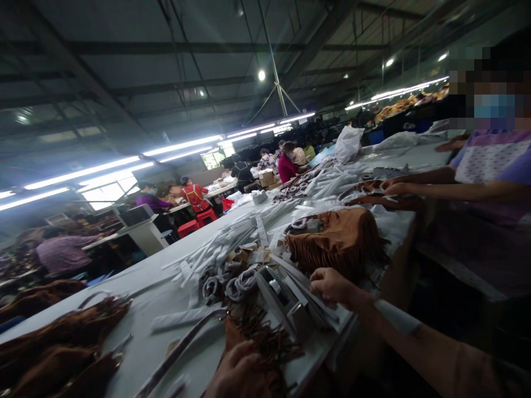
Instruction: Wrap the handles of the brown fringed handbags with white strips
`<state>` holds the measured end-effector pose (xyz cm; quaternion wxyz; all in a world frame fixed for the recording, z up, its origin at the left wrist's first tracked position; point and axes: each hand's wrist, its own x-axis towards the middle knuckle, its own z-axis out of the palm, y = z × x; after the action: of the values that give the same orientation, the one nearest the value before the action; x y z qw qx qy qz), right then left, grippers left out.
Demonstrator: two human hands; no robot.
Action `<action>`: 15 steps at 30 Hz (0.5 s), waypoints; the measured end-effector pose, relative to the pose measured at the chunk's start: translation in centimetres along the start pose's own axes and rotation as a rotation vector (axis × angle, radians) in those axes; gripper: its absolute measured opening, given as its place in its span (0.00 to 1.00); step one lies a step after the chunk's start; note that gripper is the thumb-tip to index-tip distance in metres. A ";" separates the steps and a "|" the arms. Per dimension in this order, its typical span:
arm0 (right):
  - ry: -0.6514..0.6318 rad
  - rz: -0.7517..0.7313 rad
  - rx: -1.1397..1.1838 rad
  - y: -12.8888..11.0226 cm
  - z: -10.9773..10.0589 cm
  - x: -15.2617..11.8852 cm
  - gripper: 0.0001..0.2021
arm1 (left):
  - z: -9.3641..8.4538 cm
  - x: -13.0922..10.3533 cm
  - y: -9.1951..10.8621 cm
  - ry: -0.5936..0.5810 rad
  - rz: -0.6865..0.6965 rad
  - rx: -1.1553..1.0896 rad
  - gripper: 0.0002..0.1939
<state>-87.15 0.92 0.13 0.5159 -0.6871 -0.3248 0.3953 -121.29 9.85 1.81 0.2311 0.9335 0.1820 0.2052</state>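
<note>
My left hand point(238, 371) is at the bottom centre, its curled fingers on a brown fringed suede piece point(234, 334) with a strap running off to the lower left. Farther right, my right hand point(332, 286) has its fingers pinched together beside a grey tape dispenser point(280, 296); whatever lies between the fingertips is too small to make out. Behind that hand sits a brown fringed bag point(336, 235). Coiled grey straps point(240, 284) lie left of the dispenser.
White strips point(232, 237) are heaped along the long table point(145, 296). More brown bags point(62, 354) lie at the lower left. At the right, a masked person point(493, 160) handles brown material. Several other people sit in the background.
</note>
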 end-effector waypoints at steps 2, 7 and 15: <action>-0.043 -0.174 -0.052 -1.0 2.5 -2.1 0.06 | -0.2 0.1 2.3 0.038 -0.079 -0.072 0.19; -0.315 -0.397 -0.095 -1.2 9.9 -8.6 0.05 | -1.2 0.5 4.8 0.324 -0.504 -0.658 0.30; -0.581 -0.418 -0.033 -2.9 16.5 -11.8 0.13 | -3.0 -3.1 4.6 0.577 -0.651 -0.884 0.27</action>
<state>-107.38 -1.00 2.82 0.4606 -0.4729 -0.5977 0.4551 -124.20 5.78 5.67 0.5882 0.5528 0.4104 0.4242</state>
